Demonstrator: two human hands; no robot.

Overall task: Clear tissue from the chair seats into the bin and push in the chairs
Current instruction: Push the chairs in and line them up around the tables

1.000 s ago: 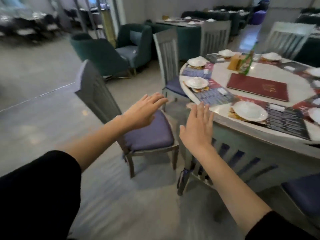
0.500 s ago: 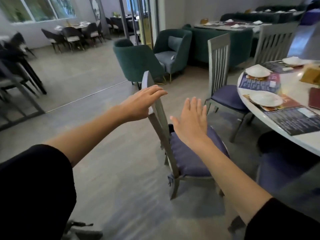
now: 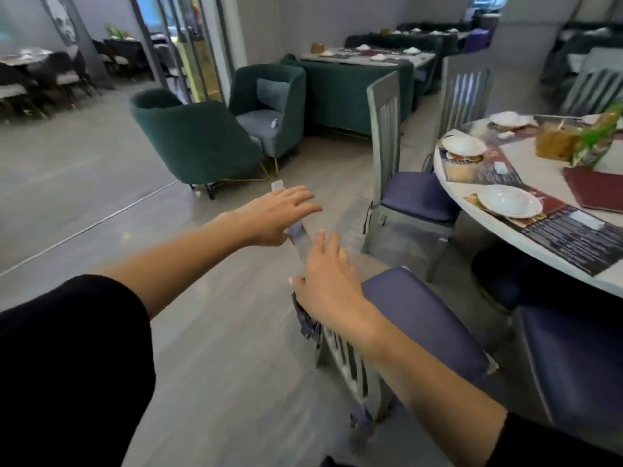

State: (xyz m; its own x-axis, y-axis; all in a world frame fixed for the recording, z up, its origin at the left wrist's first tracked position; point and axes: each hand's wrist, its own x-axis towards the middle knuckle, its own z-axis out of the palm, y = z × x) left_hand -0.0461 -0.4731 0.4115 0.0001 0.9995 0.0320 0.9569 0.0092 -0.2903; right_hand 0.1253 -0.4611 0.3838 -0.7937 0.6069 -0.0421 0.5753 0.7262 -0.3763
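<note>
Chair: just below the hands, purple seat facing the round table on the right; the top rail of its back runs from near the viewer away into the room.
Left hand: palm down, fingers spread apart, over the far end of the rail, clamped on nothing.
Right hand: flat, fingers loosely apart, over the near part of the rail; contact cannot be told.
Change: half a second ago both hands hovered higher; the chair now lies closer beneath them, with more of the table in view.
Second chair: beyond, seat toward the table.
</note>
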